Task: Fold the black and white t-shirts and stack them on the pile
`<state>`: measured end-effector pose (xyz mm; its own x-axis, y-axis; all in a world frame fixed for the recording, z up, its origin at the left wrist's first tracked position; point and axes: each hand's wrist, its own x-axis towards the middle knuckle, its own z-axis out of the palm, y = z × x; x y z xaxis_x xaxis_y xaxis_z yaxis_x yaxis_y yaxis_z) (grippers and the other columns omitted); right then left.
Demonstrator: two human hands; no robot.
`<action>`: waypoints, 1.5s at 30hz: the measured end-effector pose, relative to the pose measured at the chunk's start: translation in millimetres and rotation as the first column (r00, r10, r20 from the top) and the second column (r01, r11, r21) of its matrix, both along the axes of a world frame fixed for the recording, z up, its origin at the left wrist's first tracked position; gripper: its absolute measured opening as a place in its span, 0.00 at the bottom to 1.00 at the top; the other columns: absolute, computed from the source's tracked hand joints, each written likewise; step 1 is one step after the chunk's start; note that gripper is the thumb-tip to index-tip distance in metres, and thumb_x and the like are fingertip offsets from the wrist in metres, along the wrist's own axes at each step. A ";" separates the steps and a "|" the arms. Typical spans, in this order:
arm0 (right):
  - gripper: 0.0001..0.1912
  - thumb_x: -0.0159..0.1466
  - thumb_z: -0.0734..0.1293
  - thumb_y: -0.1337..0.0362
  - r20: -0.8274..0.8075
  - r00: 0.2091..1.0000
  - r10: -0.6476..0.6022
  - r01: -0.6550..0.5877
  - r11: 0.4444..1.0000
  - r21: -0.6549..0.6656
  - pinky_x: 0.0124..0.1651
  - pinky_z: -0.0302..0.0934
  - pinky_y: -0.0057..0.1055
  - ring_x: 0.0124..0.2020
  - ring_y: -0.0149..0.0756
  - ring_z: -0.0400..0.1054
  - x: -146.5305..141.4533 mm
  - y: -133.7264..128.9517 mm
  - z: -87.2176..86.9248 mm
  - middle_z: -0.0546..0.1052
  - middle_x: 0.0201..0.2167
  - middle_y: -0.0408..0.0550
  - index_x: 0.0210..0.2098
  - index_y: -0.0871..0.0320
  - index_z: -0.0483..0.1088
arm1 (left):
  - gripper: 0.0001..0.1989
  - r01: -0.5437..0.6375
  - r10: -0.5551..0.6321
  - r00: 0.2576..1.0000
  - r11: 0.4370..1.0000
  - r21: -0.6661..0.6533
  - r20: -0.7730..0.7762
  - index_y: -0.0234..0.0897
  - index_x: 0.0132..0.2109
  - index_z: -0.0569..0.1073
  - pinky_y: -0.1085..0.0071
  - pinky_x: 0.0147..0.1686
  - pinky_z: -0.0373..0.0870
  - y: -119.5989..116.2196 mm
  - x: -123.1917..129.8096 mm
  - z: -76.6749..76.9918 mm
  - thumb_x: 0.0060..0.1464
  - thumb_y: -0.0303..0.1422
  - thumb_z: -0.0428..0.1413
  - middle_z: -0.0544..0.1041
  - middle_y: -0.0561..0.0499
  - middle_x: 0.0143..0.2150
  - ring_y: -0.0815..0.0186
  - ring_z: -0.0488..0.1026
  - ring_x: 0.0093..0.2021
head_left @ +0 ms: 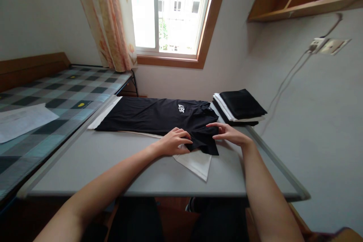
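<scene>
A black T-shirt (147,115) with white lettering on it lies stretched sideways across the grey table (136,166), its collar toward the right. Beneath it is a white garment (195,164); its hem shows at the left end and its sleeve at the front. My left hand (174,141) rests at the shirt's near edge beside the sleeve, thumb and fingers apart. On the shoulder and sleeve side, near the collar, my right hand (227,133) touches the black cloth with its index finger and thumb spread. Some fingertips of both hands are hard to make out against the cloth.
A stack of folded black and white clothes (241,106) sits at the table's back right corner, near the wall. To the left is a bed with a checked cover (65,90) and a paper sheet (25,121). A socket with a cord (314,47) is on the right wall.
</scene>
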<state>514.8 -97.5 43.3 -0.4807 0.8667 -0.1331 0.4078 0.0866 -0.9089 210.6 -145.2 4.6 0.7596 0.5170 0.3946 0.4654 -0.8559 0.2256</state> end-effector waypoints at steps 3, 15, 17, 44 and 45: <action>0.32 0.50 0.76 0.58 0.022 1.000 0.016 -0.016 1.000 0.006 0.28 0.61 0.25 0.26 0.30 0.66 1.1 1.1 -2.0 0.72 0.24 0.38 0.54 0.58 0.71 | 0.16 0.018 -0.018 1.000 1.000 0.001 -0.005 0.43 0.52 0.76 0.65 0.52 0.63 0.0 0.4 1.0 0.61 0.41 0.55 0.77 0.47 0.51 0.62 0.73 0.49; 0.33 0.57 0.70 0.49 0.031 0.997 0.071 -0.067 0.990 -0.126 0.24 0.58 0.25 0.23 0.33 0.72 4.1 4.2 -5.9 0.75 0.20 0.44 0.56 0.64 0.69 | 0.13 0.087 -0.081 0.996 0.956 0.281 -0.033 0.38 0.46 0.77 0.65 0.48 0.64 1.9 4.9 -4.1 0.62 0.40 0.54 0.80 0.48 0.44 0.64 0.76 0.44; 0.33 0.57 0.71 0.49 0.035 0.991 0.131 -0.125 0.981 -0.148 0.24 0.58 0.25 0.22 0.32 0.71 3.0 3.1 -4.4 0.75 0.19 0.44 0.55 0.63 0.70 | 0.11 0.084 -0.077 0.996 0.945 0.315 -0.034 0.38 0.43 0.78 0.65 0.47 0.64 0.8 6.1 -3.2 0.64 0.37 0.52 0.80 0.48 0.44 0.65 0.76 0.42; 0.30 0.59 0.68 0.47 -0.634 0.759 -0.148 0.091 0.988 -0.121 0.58 0.63 0.44 0.56 0.39 0.69 -36.1 10.2 -20.5 0.70 0.60 0.44 0.59 0.38 0.61 | 0.20 0.053 0.666 0.510 0.608 -0.793 0.544 0.35 0.51 0.69 0.73 0.32 0.70 27.0 2.9 -8.7 0.54 0.41 0.57 0.77 0.52 0.31 0.66 0.74 0.33; 0.29 0.58 0.68 0.47 -0.610 0.774 -0.171 0.142 0.985 -0.096 0.56 0.64 0.44 0.54 0.40 0.70 -36.7 12.2 -22.1 0.72 0.58 0.46 0.58 0.40 0.62 | 0.23 0.026 0.679 0.503 0.606 -0.795 0.534 0.36 0.55 0.66 0.74 0.32 0.70 26.8 2.4 -8.4 0.54 0.40 0.57 0.77 0.52 0.31 0.67 0.74 0.33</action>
<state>478.1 -85.3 21.2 -0.3309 0.9378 0.1054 -0.2327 0.0272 -0.9722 213.0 -118.4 -3.8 0.0546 0.9926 0.1081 0.0169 -0.1091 0.9939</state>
